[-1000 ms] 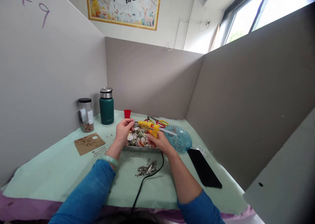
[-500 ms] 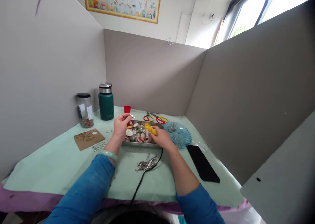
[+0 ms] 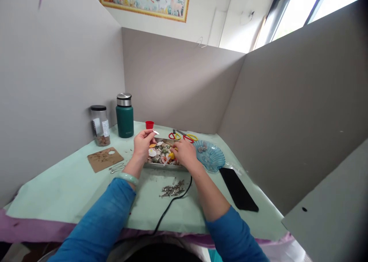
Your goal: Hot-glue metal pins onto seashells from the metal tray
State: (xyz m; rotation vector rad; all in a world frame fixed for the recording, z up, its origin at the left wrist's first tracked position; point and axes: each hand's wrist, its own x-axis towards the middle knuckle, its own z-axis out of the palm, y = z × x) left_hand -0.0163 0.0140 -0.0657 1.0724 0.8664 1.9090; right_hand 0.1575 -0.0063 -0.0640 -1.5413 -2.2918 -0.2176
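Note:
Between the fingertips of my left hand [image 3: 143, 143] is a small flat silvery-white piece [image 3: 155, 132], too small to name surely. The hand is closed above the left end of a metal tray [image 3: 169, 166] filled with shells [image 3: 153, 152]. My right hand [image 3: 185, 152] is closed around a yellow glue gun [image 3: 171, 155] over the right part of the tray. Its pale nozzle points down toward the shells, and the hand hides most of its body. A black cord [image 3: 172, 201] runs from near the tray to the table's front edge. In front of the tray lies a pile of small metal clips [image 3: 172, 189].
A blue glass plate [image 3: 215, 158] with small metal pieces and a black flat strip [image 3: 240, 191] are at right. Scissors [image 3: 186, 137] and a red cup [image 3: 149, 124] stand behind. A green flask [image 3: 124, 118], a jar [image 3: 100, 127] and brown cardboard [image 3: 100, 160] are at left.
My right hand has turned and moved slightly up and left, so the glue gun points lower and less of it shows. My left hand still holds the small piece, now slightly turned.

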